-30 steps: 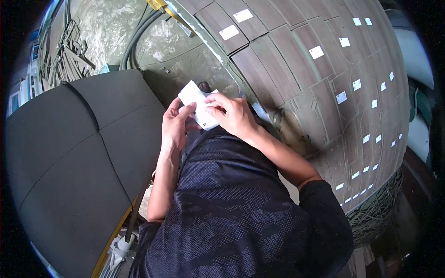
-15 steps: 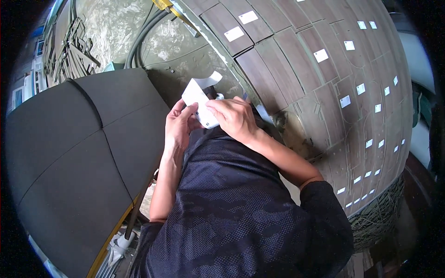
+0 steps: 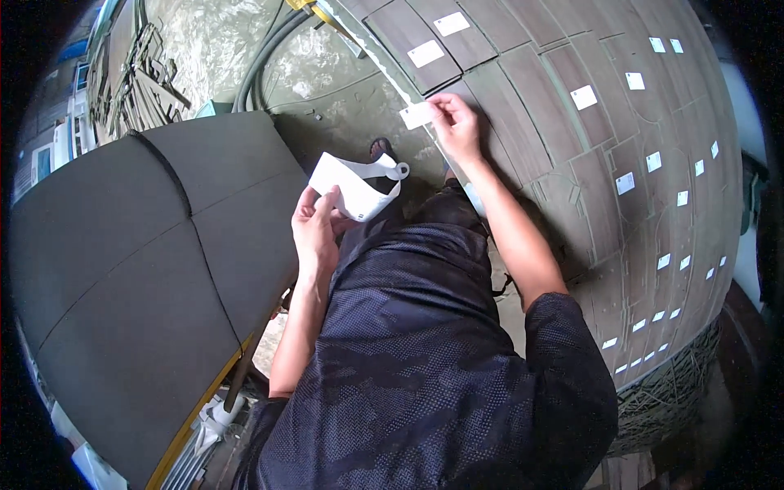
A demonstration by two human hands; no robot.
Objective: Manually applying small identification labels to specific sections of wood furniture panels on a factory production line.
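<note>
My left hand (image 3: 315, 233) is closed on a strip of white labels (image 3: 353, 194), thumb on top. The strip curls round at its far end to a small roll (image 3: 400, 171). A single white label (image 3: 417, 115) is pinched by its right end in my right hand (image 3: 456, 131). That hand is over the left edge of a broad surface of brown, flat pieces (image 3: 510, 114). Many of those pieces carry a white label, such as one nearby label (image 3: 425, 54).
A large dark grey covered block (image 3: 106, 237) with a black strap stands at my left. Ahead lie a thick black hose (image 3: 253, 77) and a yellow metal part (image 3: 310, 10). Thin scrap strips (image 3: 151, 69) lie at the far left. My foot (image 3: 380, 148) shows on the floor.
My right hand has moved away from the label strip, up and to the right, with one label in its fingers. My left hand has stayed nearly in place with the strip.
</note>
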